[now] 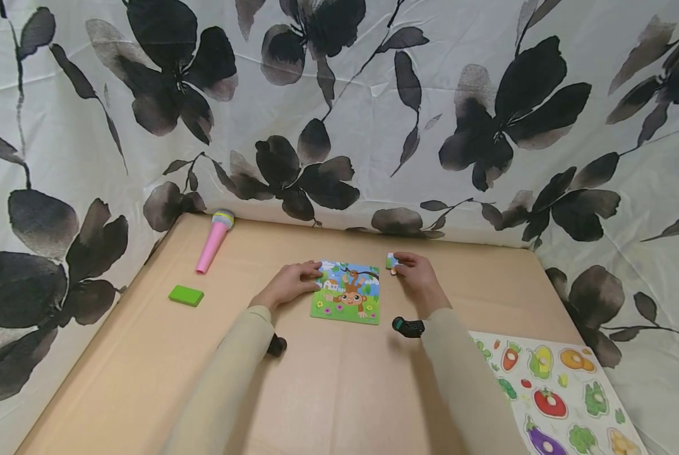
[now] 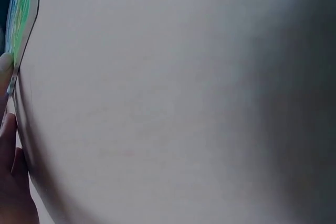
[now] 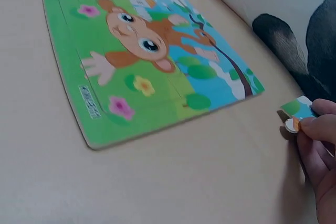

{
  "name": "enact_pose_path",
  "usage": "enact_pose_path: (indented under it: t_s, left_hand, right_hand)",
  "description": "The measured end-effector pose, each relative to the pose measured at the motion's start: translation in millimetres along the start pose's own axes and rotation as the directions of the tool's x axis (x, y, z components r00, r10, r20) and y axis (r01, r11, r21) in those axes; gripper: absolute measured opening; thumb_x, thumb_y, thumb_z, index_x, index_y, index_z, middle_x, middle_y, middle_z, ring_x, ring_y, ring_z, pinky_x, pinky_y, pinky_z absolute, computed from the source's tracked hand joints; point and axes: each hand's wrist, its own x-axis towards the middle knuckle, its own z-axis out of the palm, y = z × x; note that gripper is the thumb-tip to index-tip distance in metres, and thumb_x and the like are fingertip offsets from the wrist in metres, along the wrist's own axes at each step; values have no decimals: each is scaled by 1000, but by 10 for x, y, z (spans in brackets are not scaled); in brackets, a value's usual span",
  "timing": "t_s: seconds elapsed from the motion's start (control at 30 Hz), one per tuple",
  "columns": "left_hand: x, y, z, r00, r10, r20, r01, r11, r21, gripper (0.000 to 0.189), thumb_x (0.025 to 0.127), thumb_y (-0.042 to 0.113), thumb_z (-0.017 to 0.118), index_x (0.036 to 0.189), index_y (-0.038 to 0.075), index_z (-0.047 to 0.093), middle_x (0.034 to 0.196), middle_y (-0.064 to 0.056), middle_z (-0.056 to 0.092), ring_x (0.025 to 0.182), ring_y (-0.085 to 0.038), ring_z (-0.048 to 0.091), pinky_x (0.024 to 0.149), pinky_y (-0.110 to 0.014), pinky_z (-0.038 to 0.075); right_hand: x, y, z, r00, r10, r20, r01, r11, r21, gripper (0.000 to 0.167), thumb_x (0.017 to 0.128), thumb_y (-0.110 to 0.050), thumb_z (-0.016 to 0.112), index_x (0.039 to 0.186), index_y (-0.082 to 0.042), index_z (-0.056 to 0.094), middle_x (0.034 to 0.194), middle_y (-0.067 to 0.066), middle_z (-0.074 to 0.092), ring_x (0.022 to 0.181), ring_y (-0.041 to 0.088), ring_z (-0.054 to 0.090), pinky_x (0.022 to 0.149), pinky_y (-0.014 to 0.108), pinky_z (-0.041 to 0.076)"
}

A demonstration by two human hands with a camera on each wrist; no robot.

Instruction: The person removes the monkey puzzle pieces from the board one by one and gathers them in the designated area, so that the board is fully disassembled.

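Observation:
A square monkey jigsaw puzzle (image 1: 345,303) lies flat on the table, its green and blue picture facing up. My left hand (image 1: 288,284) rests at its left edge, the fingertips touching the rim. In the left wrist view only part of that hand and the puzzle's edge (image 2: 25,22) show, at the far left. Just right of the puzzle, my right hand (image 1: 420,281) pinches a small puzzle piece (image 1: 391,261) between thumb and fingers. The right wrist view shows this piece (image 3: 298,108) with green, blue and white on it, close over the table.
A pink toy microphone (image 1: 213,243) and a green block (image 1: 186,296) lie on the left of the table (image 1: 328,392). At the front right is a white vegetable picture sheet (image 1: 572,385). A floral cloth (image 1: 373,126) hangs behind the table.

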Motion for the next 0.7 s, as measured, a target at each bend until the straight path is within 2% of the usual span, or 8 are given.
enact_pose_path:
  t_s: [0.17, 0.33, 0.43, 0.7]
  left_hand:
    - [4, 8, -15, 1000, -3, 6, 3, 1000, 2, 37, 90, 17, 71, 124, 4, 67, 149, -4, 47, 144, -23, 31, 119, -44, 19]
    - [11, -5, -21, 1000, -17, 12, 17, 1000, 9, 37, 90, 18, 71, 125, 6, 67, 149, -2, 46, 144, -22, 31, 119, -44, 19]
    - [19, -16, -19, 1000, -23, 15, 23, 1000, 11, 37, 90, 19, 71, 125, 6, 67, 149, -1, 46, 144, -20, 31, 119, -43, 19]
    - [16, -13, -14, 1000, -23, 18, 22, 999, 26, 37, 90, 19, 71, 125, 6, 67, 149, -1, 46, 144, -21, 31, 119, -42, 20]
  right_hand:
    - [-4, 24, -122, 1000, -30, 7, 31, 995, -96, 36, 96, -2, 59, 132, 0, 59, 130, 22, 59, 117, 33, 56, 101, 41, 44]
    - [13, 45, -201, 998, -66, 10, 66, 973, -222, 38, 94, -6, 63, 131, -2, 60, 123, 22, 63, 111, 33, 58, 97, 42, 45]
    - [17, 53, -226, 997, -70, 15, 72, 971, -226, 40, 94, -6, 64, 133, 0, 58, 123, 23, 62, 110, 33, 59, 96, 42, 46]
    - [-3, 41, -179, 995, -95, 3, 94, 983, -161, 36, 94, -3, 62, 129, 3, 60, 125, 23, 61, 110, 33, 60, 95, 40, 48]
